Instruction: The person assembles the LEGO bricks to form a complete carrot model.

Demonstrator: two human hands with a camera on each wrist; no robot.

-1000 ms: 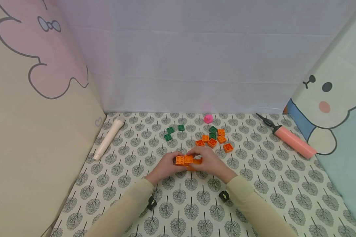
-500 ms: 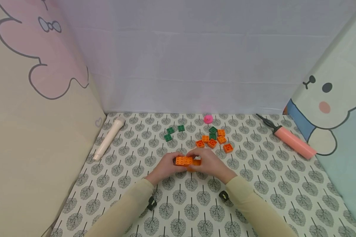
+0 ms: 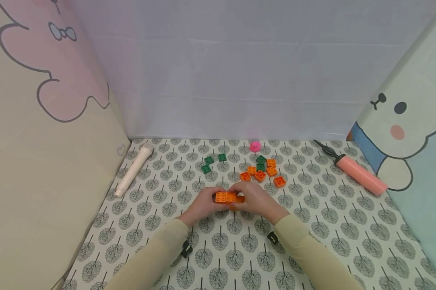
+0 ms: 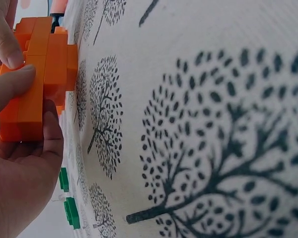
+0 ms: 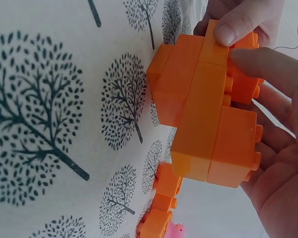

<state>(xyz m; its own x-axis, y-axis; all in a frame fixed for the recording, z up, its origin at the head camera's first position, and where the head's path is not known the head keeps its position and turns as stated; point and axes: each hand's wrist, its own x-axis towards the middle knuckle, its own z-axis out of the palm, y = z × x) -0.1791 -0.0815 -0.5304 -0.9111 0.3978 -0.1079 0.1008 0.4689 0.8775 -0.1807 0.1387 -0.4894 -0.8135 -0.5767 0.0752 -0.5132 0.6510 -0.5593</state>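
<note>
An orange building-block structure (image 3: 230, 197) stands low over the patterned cloth, between both hands. It has a stacked, stepped shape, and two studded bricks lie side by side along its top. My left hand (image 3: 205, 201) grips its left end, thumb on the near face and fingers curled round underneath, as the left wrist view shows. At the right half, my right hand (image 3: 255, 199) pinches one upper brick (image 5: 243, 82), its thumb close beside the left thumb. Its fingers hide part of the structure's far side.
Beyond the hands lie several loose orange bricks (image 3: 279, 182) and several green bricks (image 3: 206, 168). A pink toy duck (image 3: 255, 146) sits at the back. To the left is a whitish stick (image 3: 133, 171); to the right, a coral hand pump (image 3: 360, 173).
The right-hand top brick has shifted slightly down and left and now lines up with the left-hand one. My right hand moved a little with it; my left hand has barely moved.
</note>
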